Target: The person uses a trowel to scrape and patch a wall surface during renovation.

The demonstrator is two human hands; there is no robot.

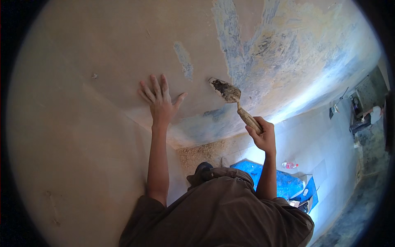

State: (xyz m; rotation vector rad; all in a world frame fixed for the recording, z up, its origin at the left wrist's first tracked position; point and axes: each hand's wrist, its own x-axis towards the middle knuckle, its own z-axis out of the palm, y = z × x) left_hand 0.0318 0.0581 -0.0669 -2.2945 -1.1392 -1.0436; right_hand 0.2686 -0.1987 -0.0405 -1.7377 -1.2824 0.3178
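Observation:
My left hand (161,101) is spread against the beige wall (111,45), fingers apart and nothing in it. In my right hand (264,135) is a small trowel (226,90), gripped by its worn, pale handle. Its blade is crusted with dark and whitish residue and points up and to the left. The tip is at the wall or just in front of it; I cannot tell whether it touches. Beside the blade begins a rough patch (232,41) of grey-blue surface where the wall coating is gone. A smaller bare strip (183,61) lies between both hands, higher up.
Crumbly brown debris (201,153) lies on the floor along the wall's foot. A blue sheet (284,183) is spread at my right, with a clear red-capped bottle (289,165) near it and a box (305,201) on it. Another person (372,117) is at the far right.

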